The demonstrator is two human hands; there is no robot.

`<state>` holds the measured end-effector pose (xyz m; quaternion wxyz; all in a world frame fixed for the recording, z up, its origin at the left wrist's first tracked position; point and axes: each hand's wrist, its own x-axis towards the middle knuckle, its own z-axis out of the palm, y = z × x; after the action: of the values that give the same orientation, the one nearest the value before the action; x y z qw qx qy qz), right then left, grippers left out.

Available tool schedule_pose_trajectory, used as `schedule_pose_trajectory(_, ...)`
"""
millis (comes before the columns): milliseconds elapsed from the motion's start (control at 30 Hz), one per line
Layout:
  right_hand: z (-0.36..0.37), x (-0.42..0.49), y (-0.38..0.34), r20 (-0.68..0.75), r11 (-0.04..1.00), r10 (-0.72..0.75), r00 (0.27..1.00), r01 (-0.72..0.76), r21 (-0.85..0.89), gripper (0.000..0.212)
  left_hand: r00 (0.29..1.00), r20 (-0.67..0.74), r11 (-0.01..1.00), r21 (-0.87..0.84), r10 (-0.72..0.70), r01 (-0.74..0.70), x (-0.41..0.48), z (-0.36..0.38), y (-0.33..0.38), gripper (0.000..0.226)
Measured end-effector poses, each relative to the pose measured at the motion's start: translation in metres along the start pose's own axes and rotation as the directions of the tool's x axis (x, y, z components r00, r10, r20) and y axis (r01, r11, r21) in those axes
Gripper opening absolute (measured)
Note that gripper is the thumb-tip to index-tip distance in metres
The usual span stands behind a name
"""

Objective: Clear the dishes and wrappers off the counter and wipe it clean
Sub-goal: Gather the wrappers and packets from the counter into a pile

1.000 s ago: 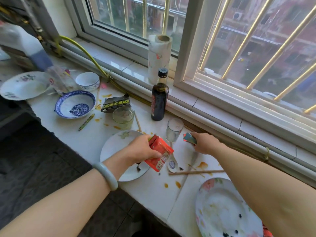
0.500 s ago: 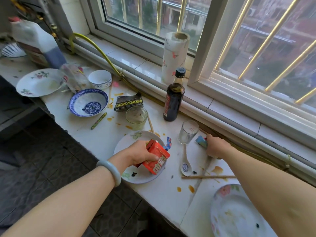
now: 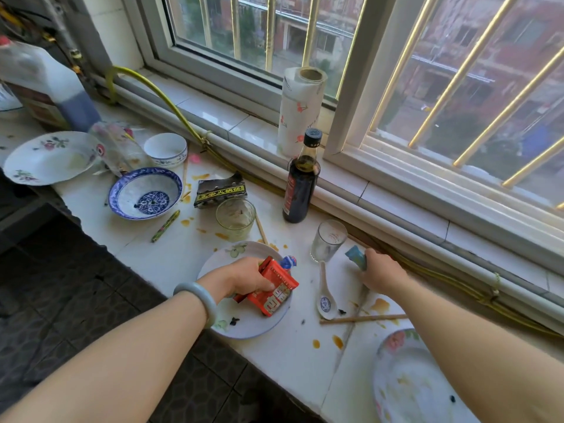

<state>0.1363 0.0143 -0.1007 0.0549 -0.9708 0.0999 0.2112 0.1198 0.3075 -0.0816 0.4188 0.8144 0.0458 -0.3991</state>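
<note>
— On the counter [image 3: 171,254], near edge, item one: red snack wrapper [image 3: 276,293]. Location?
— Over the small floral plate [image 3: 244,326], grasped in the left hand [image 3: 244,277], thumb across its printed face. A blue-and-white scrap [image 3: 288,261] pokes out beside it. Whether the same hand holds that, I cannot tell.
— Handling?
— Probably thin plastic film: near weightless, crinkly, slick if greasy. Best taken by bunching the whole body, not by a corner.
— Item two?
— Blue packet [image 3: 356,257], at the window side, just right of the empty drinking glass [image 3: 328,241]. The right hand [image 3: 381,274] is curled round its lower end and the upper end sticks out.
— Handling?
— Light and soft too, by the look of it. The hazard is the neighbour: the glass is fragile and stands near the knuckles. Lift the packet up and away from it.
— Outstanding?
— Ceramic spoon [image 3: 325,296], chopstick [image 3: 363,319], sauce spots [image 3: 338,341]. Judged early in the clearing, with wiping not yet begun.
</note>
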Motion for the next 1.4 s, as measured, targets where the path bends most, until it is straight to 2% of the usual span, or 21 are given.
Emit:
schedule_pose_trajectory(100,0.001,-0.009,0.003,-0.018,0.975,0.063,0.998,-0.058,0.214,0.022,1.0,-0.029,1.0,0.009,-0.012,0.012,0.0,0.002,0.0,0.01)
schedule_pose_trajectory(167,-0.003,-0.019,0.002,-0.008,0.902,0.111,0.994,-0.098,0.42,0.011,0.998,-0.061,0.999,-0.043,-0.023,0.02,-0.001,0.004,0.0,0.009)
schedule_pose_trajectory(267,-0.015,-0.045,-0.005,0.016,0.679,0.169,0.985,-0.129,0.723,0.006,0.991,-0.132,0.974,-0.225,-0.025,-0.005,-0.008,0.003,0.007,0.012)
schedule_pose_trajectory(333,-0.024,-0.07,-0.01,0.049,0.52,0.192,0.98,-0.143,0.842,0.007,0.984,-0.177,0.93,-0.361,0.0,-0.065,-0.02,0.004,0.018,0.011)
schedule_pose_trajectory(400,-0.028,-0.096,-0.012,0.104,0.394,0.17,0.98,-0.164,0.904,0.008,0.978,-0.209,0.887,-0.449,0.018,-0.112,-0.034,0.008,0.032,0.01)
schedule_pose_trajectory(533,-0.034,-0.141,-0.012,0.179,0.224,0.041,0.983,-0.183,0.957,0.012,0.968,-0.246,0.868,-0.469,0.051,-0.165,-0.058,0.033,0.055,0.003)
schedule_pose_trajectory(667,-0.046,-0.173,-0.005,0.17,0.137,-0.055,0.984,-0.161,0.977,0.012,0.977,-0.194,0.793,-0.58,0.086,-0.185,-0.068,0.077,0.075,0.01)
schedule_pose_trajectory(733,-0.05,-0.183,0.002,0.175,0.104,-0.09,0.98,-0.165,0.981,0.012,0.977,-0.182,0.787,-0.583,0.113,-0.2,-0.067,0.098,0.082,0.015)
schedule_pose_trajectory(867,-0.054,-0.195,0.015,0.166,0.126,-0.131,0.977,-0.15,0.981,0.011,0.98,-0.094,0.728,-0.659,0.174,-0.192,-0.068,0.134,0.097,0.014)
schedule_pose_trajectory(967,-0.053,-0.2,0.027,0.097,0.189,-0.065,0.993,-0.083,0.979,0.011,0.973,0.072,0.609,-0.789,0.22,-0.079,-0.077,0.154,0.111,0.025)
schedule_pose_trajectory(1033,-0.051,-0.201,0.035,0.062,0.245,-0.024,0.998,-0.054,0.968,0.011,0.944,0.187,0.574,-0.819,0.273,-0.004,-0.08,0.162,0.115,0.035)
schedule_pose_trajectory(1100,-0.046,-0.201,0.042,0.037,0.305,0.026,0.999,-0.043,0.951,0.01,0.917,0.241,0.6,-0.8,0.319,0.001,-0.082,0.172,0.117,0.049)
schedule_pose_trajectory(1167,-0.036,-0.199,0.046,0.0,0.383,0.096,0.995,-0.037,0.923,0.012,0.893,0.24,0.628,-0.776,0.381,-0.059,-0.084,0.179,0.119,0.053)
schedule_pose_trajectory(1233,-0.027,-0.199,0.047,-0.031,0.431,0.148,0.988,-0.036,0.902,0.023,0.886,0.226,0.656,-0.747,0.405,-0.11,-0.088,0.187,0.124,0.041)
schedule_pose_trajectory(1333,-0.023,-0.207,0.048,-0.09,0.393,0.155,0.984,0.022,0.919,0.036,0.888,0.21,0.686,-0.712,0.409,-0.147,-0.089,0.196,0.13,0.029)
schedule_pose_trajectory(1400,-0.025,-0.214,0.049,-0.153,0.394,0.151,0.977,0.082,0.915,0.036,0.914,0.178,0.709,-0.689,0.365,-0.149,-0.085,0.2,0.131,0.024)
